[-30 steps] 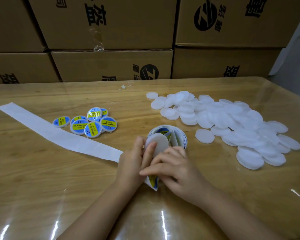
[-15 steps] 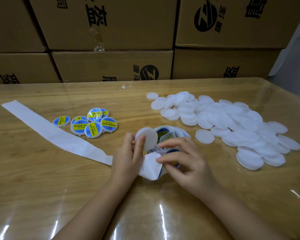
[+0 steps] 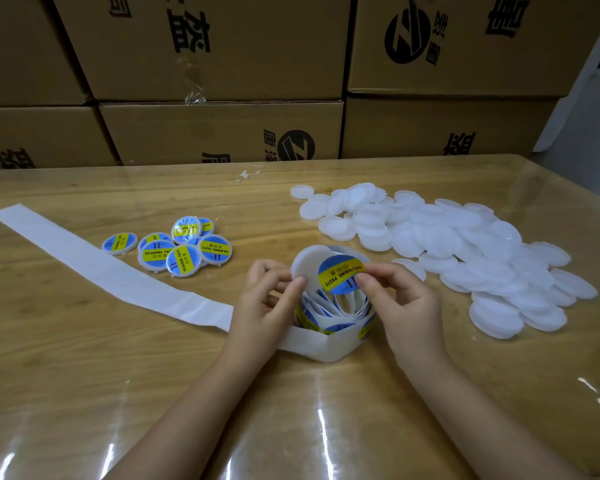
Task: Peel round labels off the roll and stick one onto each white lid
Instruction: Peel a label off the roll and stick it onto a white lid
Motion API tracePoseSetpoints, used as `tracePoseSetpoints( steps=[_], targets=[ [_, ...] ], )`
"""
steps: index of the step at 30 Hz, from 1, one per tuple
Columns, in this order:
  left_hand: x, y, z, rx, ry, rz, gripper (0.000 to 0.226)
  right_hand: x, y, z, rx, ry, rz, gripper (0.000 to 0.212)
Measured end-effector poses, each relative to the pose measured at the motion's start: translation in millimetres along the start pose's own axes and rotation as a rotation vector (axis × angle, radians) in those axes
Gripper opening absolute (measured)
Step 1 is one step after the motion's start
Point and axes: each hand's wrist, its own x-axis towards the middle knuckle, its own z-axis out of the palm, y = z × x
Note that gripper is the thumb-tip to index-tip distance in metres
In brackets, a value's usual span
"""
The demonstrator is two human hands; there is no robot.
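I read the scene as follows.

1. A white backing strip (image 3: 101, 268) lies flat on the counter (image 3: 84, 358). It runs from far left of the fingers to the left hand (image 3: 264, 310) and passes under that hand.
2. A cluster of labelled lids (image 3: 174, 251) sits left of the fingers and farther from me, just beyond the strip.
3. The left fingers (image 3: 293, 287) are curled and pinch the near left edge of one white lid (image 3: 307, 268), which is held tilted, clear of the counter.
4. The label roll (image 3: 336, 317) stands on the counter below and between the two sets of fingers, with its coils loose.
5. The right hand (image 3: 402, 306) pinches the right edge of a round label (image 3: 342, 273) between the right fingers (image 3: 368, 280). The label is blue and yellow, and its left part overlaps the face of the held lid. I cannot tell whether it is pressed down.
6. A pile of unlabelled lids (image 3: 465, 251) lies right of the right fingers.
7. Cardboard boxes (image 3: 222, 133) are stacked behind the counter.
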Motion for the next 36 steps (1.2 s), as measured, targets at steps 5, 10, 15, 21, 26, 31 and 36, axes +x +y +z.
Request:
tracePoseSetpoints(
  steps=[5, 10, 15, 21, 26, 31, 36],
  targets=[
    [0.0, 5.7, -2.9, -0.242, -0.117, -0.165, 0.017, -0.2, 0.7, 0.5, -0.107, -0.001, -0.006, 0.025],
    [1.7, 4.8, -3.6, -0.31, -0.151, -0.174, 0.017, -0.2, 0.6, 1.5, -0.147, -0.002, -0.008, 0.028],
    [0.1, 7.0, -3.2, -0.309, -0.169, -0.179, 0.017, -1.8, 1.9, 4.0, -0.227, -0.012, -0.049, 0.034],
    [0.0, 8.5, -3.1, -0.282, -0.173, -0.177, 0.019, -2.4, 1.3, 3.4, -0.253, -0.022, -0.052, 0.035],
    [-0.8, 10.6, -2.9, -0.267, -0.177, -0.159, 0.016, -2.8, 0.4, 4.1, -0.282, -0.016, -0.076, 0.034],
    [-1.0, 11.0, -2.9, -0.267, -0.178, -0.158, 0.016, -3.5, 0.1, 4.3, -0.317, -0.015, -0.093, 0.033],
    [-0.8, 9.1, -3.3, -0.252, -0.185, -0.153, 0.017, -4.0, -0.6, 5.9, -0.32, -0.009, -0.101, 0.036]
  ],
)
